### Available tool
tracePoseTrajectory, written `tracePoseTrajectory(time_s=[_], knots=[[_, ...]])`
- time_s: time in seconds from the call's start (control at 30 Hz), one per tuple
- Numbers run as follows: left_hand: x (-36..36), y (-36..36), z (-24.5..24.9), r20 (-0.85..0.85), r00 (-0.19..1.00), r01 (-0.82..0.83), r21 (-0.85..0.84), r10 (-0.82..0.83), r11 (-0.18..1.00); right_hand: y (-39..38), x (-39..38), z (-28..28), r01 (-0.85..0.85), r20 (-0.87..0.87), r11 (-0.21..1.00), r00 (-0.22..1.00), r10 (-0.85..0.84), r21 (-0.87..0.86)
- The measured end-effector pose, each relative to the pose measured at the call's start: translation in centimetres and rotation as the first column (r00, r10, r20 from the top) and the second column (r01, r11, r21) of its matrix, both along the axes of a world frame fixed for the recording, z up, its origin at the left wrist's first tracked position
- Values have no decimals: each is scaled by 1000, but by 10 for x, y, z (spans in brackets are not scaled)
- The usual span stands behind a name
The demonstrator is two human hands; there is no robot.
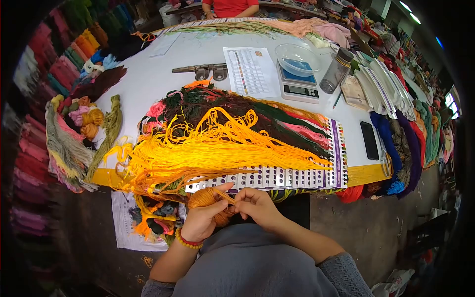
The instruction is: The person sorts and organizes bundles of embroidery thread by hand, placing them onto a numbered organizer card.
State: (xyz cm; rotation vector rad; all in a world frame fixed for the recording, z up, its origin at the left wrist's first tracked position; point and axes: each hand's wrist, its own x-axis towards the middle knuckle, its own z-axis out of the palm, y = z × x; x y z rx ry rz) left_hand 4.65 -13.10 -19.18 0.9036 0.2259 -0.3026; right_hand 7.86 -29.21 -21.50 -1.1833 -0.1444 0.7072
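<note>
In a big room hung with yarn of many colours, with a white counter just past the hands and, far across, one person in red. In the left hand, one gold-brown ball, cupped low by the near edge of the counter, with fingers curled round and thumb laid over the side. In the right hand, a thin strand from the same ball, pinched between thumb and fingertips, with the rest of the fingers bent in. Both hands close together, just in front of the lap.

To do this well, hold the ball softly, so as not to squash it. Keep the strand a bit tight and straight. Go slowly, feel for knots, and stop at any snag. Best to keep clear of the loose yarn just ahead, for fear of a tangle.

Now to count. Just past the hands, one big orange heap, on top of holed cards, too many to count. Farther ahead, one metal clip and one chart. Ahead and to the right, one scale with one clear bowl on top, one bottle and, nearer, one phone. On the left wrist, two bands, yellow and red.
</note>
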Motion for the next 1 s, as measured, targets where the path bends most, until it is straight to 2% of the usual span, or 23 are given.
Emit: tracePoseTrajectory(time_s=[0.13, 0.23, 0.3, 0.33, 0.4, 0.53, 0.6, 0.63, 0.67, 0.7, 0.83, 1.0], knots=[[3, 6, -8, -5, 1000, 8, -65, -8, 998, 1, 0, -1, 9, -17, 1000, 1000, -9, 1], [5, 7, -8, 37, 999, 43, -149, -38, 988, 2, -1, 1, 14, 46, 998, 999, -11, -59], [5, 7, -6, 95, 993, 77, -151, -63, 985, -2, -1, 1, 39, 299, 951, 952, 57, -307], [4, 7, -6, 95, 993, 77, -152, -63, 985, -3, 0, 2, 39, 299, 951, 952, 58, -307], [2, 6, -6, 25, 998, 68, -107, -65, 992, -4, 1, 3, 218, 627, 948, 778, -26, -231], [0, 13, -11, 2, 986, 165, -52, -165, 985, -4, 2, 1, 218, 612, 959, 788, -64, -179], [0, 12, -12, 11, 990, 142, -17, -142, 990, 1, 3, -9, 118, 531, 993, 842, -96, -7], [-1, 10, -11, 12, 990, 142, -17, -142, 990, -1, 2, -9, 117, 532, 993, 841, -96, -6], [-1, 8, -7, 8, 994, 112, 54, -112, 992, -3, 1, 0, 17, 298, 1000, 954, -24, 26], [-2, 5, -6, 7, 997, 81, 124, -83, 989, -4, 1, 5, -72, 48, 994, 996, 69, 83], [-3, 2, -4, 3, 1000, -4, 163, 4, 987, -3, 0, -2, -80, 80, 994, 994, 74, 74], [-3, 4, -7, 36, 999, -30, 66, 27, 997, -1, -2, -4, -38, 114, 999, 993, 34, 33]])
